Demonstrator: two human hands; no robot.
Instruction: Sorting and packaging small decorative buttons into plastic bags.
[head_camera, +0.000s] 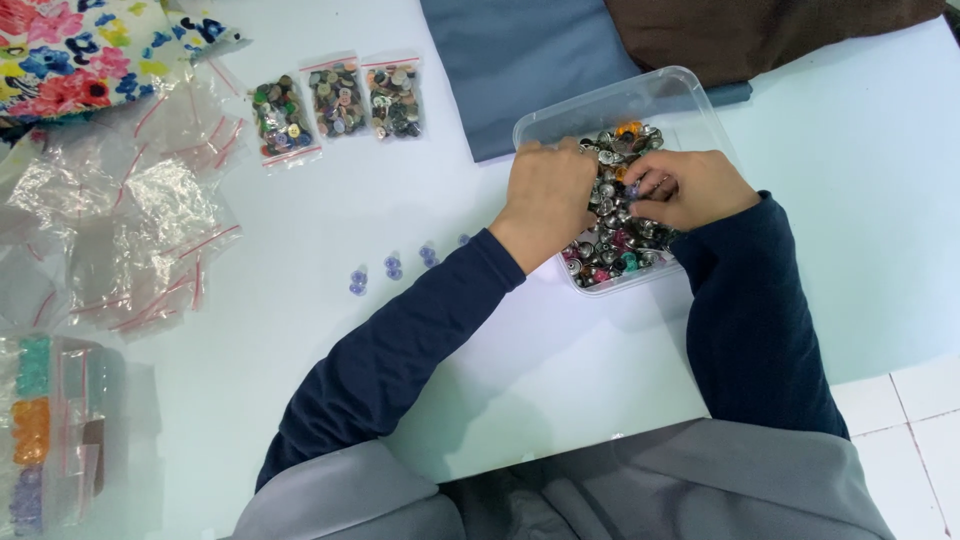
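Your hands, left and right, were curled together, digging among mixed buttons. The clear tub kept them contained. Whether either pinched one: cannot tell.

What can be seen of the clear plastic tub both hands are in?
The clear plastic tub is a shallow, lidless rectangle with rounded corners, sitting flat on the white table, its far edge against blue cloth. It holds mixed buttons, mostly silvery. The left hand and right hand dig in the pile.
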